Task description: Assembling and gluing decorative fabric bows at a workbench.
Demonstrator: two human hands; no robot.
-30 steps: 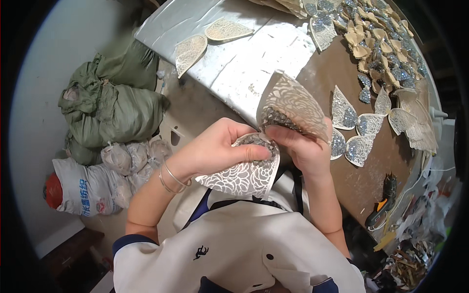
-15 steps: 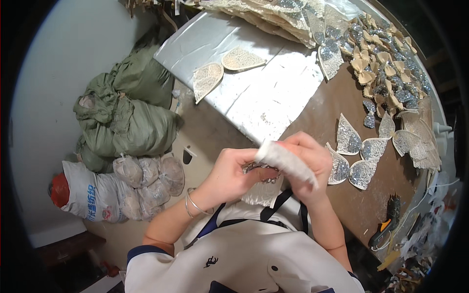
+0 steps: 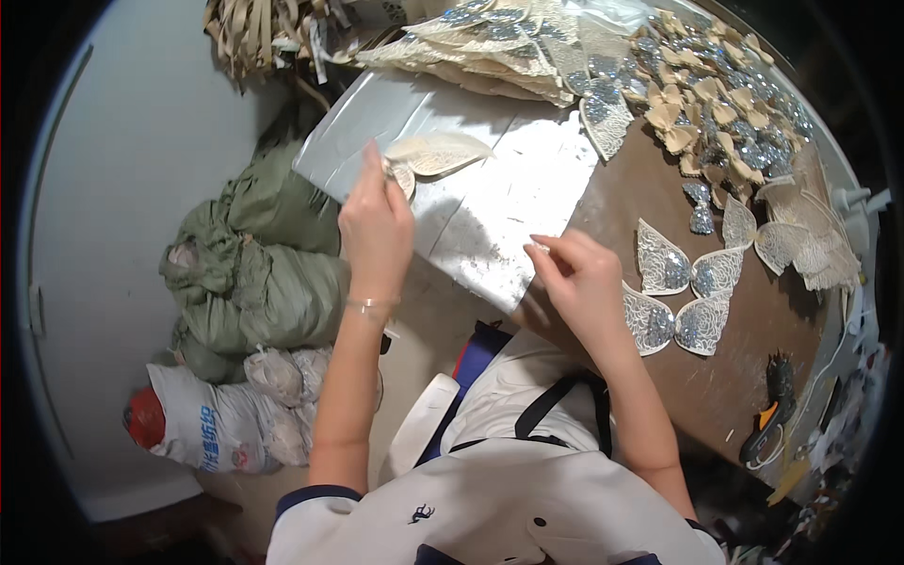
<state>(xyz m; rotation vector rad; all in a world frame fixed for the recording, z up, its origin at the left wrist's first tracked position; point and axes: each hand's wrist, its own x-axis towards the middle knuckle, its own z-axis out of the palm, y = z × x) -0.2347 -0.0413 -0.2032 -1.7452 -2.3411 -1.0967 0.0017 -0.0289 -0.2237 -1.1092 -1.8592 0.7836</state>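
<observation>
My left hand (image 3: 375,221) reaches over the left edge of the silver-covered board (image 3: 471,226). Its thumb and fingers close on the left end of a cream lace wing-shaped piece (image 3: 441,153), whose larger lobe points right. Part of a smaller lobe (image 3: 403,177) shows beside the fingers. Over the board's near right edge, my right hand (image 3: 579,273) has thumb and forefinger pinched together. A tiny pale bit shows at those fingertips, too small to name. On the brown table to the right lie several lace wings with silver sequins (image 3: 666,266).
Stacked lace pieces (image 3: 471,61) cover the board's far side. A heap of glittery bows (image 3: 716,104) fills the far right, with a lace stack (image 3: 800,240) nearer. A black-and-orange glue gun (image 3: 772,414) lies at the right edge. Green sacks (image 3: 254,264) stand on the floor at left.
My hands have parted. The left moved far and left onto the lace piece on the board; the right moved slightly. The pale curved lace piece held between them is no longer visible.
</observation>
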